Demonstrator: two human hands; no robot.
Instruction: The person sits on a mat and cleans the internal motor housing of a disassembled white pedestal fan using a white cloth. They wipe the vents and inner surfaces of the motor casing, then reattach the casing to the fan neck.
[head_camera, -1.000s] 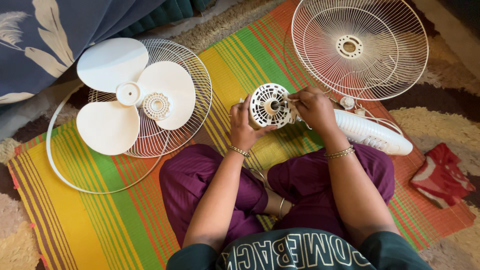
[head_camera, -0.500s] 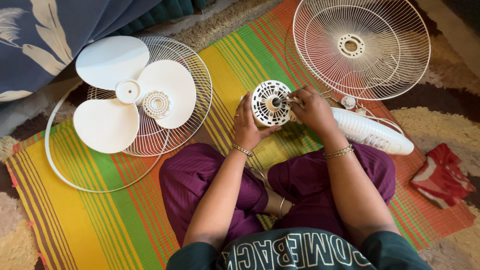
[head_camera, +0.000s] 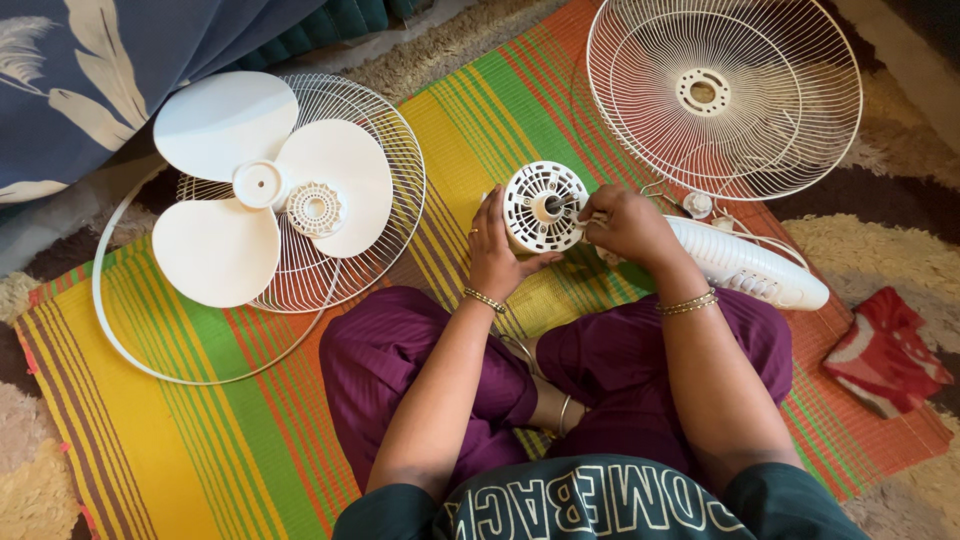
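I sit cross-legged on the floor on a striped woven mat of green, yellow and orange (head_camera: 200, 440), with shaggy beige and brown carpet around it and a blue cloth with pale leaf prints at the far left corner.

My left hand (head_camera: 492, 252) wraps the side of the round white plastic fan motor housing with a slotted face (head_camera: 545, 207), thumb under it and fingers curled round the rim, so that grip is closed on the housing and holds its face up toward me. My right hand (head_camera: 625, 222) is pinched narrow at the right edge of that face, fingertips near the dark shaft at the centre; whether they hold a small part I cannot tell.

To do this well, I judge the left grip should keep the housing steady and level against my knee while the right works with fingertips only, square to the shaft, so that nothing cross-threads or slips.

Just right of my right grip lies the long white ribbed plastic fan neck (head_camera: 745, 265), with a small white knob (head_camera: 697, 204) and a thin cord beside it. Beyond that grip rests a round white wire fan guard (head_camera: 800, 110). Well left of my left grip a white three-bladed plastic fan blade (head_camera: 255, 190) lies on a second white wire guard (head_camera: 400, 170), a loose white ring (head_camera: 110, 320) around them. A red and white crumpled cloth (head_camera: 885, 350) sits far right.
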